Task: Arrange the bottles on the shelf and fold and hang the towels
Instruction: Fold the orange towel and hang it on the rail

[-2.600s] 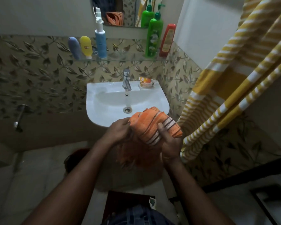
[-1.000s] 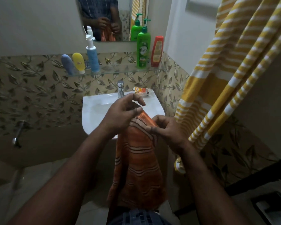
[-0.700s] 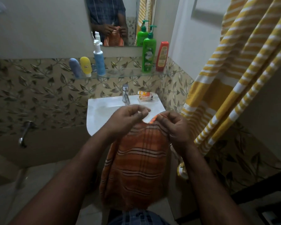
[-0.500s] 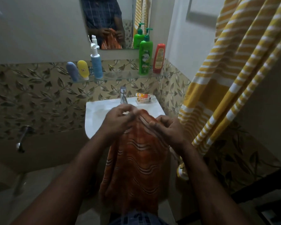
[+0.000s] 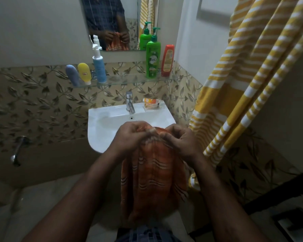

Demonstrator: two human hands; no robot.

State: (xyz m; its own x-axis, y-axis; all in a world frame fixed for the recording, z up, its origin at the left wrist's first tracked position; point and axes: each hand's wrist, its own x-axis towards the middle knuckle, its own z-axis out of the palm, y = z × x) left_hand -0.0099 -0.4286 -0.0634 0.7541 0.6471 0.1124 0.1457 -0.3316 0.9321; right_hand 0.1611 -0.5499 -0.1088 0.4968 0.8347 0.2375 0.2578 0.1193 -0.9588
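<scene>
Evidently soft and light, the orange towel (image 5: 153, 179) hangs limp, both hands, left hand (image 5: 129, 135) and right hand (image 5: 179, 139), pinching its top edge close together, best held at its corners.

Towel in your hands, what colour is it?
The towel is orange with thin whitish stripes, best seen in the head view.

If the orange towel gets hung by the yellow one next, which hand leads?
Likely right. The right hand pinches the top edge of the orange towel on the side nearest the yellow towel; the left hand grips the same edge over the sink, farther away.
</scene>
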